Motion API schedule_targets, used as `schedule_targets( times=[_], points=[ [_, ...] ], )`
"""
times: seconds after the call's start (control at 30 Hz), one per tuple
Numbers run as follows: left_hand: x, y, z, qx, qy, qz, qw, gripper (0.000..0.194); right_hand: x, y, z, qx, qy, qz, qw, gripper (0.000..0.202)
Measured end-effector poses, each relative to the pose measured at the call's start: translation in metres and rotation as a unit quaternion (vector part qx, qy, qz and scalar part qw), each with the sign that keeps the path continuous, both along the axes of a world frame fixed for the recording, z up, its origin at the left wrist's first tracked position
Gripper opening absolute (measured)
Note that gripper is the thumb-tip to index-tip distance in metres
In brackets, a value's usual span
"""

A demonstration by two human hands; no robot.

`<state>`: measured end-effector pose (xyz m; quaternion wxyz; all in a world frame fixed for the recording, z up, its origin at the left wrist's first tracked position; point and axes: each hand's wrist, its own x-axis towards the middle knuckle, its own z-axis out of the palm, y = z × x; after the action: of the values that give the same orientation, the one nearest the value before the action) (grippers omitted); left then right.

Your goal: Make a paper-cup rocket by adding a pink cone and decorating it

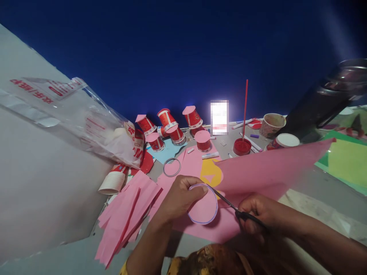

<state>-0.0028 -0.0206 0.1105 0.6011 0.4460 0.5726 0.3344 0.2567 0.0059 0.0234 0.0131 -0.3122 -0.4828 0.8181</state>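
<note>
A pink paper circle [202,209] with a blue drawn outline is pinched in my left hand [186,196], thumb on top. My right hand [254,212] grips a pair of scissors [239,213] by the black handles. The blades reach left to the circle's upper right edge; whether they are parted I cannot tell. Beneath lies more pink paper [212,231], and a large pink sheet [258,168] rises behind the scissors. A yellow paper piece [211,170] with cut-out shapes lies beyond the circle.
Several red paper cups [203,144] stand at the back, many topped with pink paper. A ring [172,167], folded pink strips [126,217] and stacked cups [113,181] lie left. A red pot [242,147] holds an upright stick. A dark flask [318,99] leans right.
</note>
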Motion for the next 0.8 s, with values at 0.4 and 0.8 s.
schedule_targets(
  times=[0.4, 0.8],
  points=[
    [-0.0024, 0.0025, 0.0024, -0.021, 0.032, -0.036, 0.999, 0.023, 0.0001, -0.0022, -0.0062, -0.012, -0.007, 0.007, 1.000, 0.047],
    [-0.0087, 0.0061, 0.0052, -0.034, 0.056, -0.106, 0.992, 0.027, -0.0008, 0.0009, -0.0003, 0.047, -0.022, 0.030, 0.998, 0.043]
  ],
)
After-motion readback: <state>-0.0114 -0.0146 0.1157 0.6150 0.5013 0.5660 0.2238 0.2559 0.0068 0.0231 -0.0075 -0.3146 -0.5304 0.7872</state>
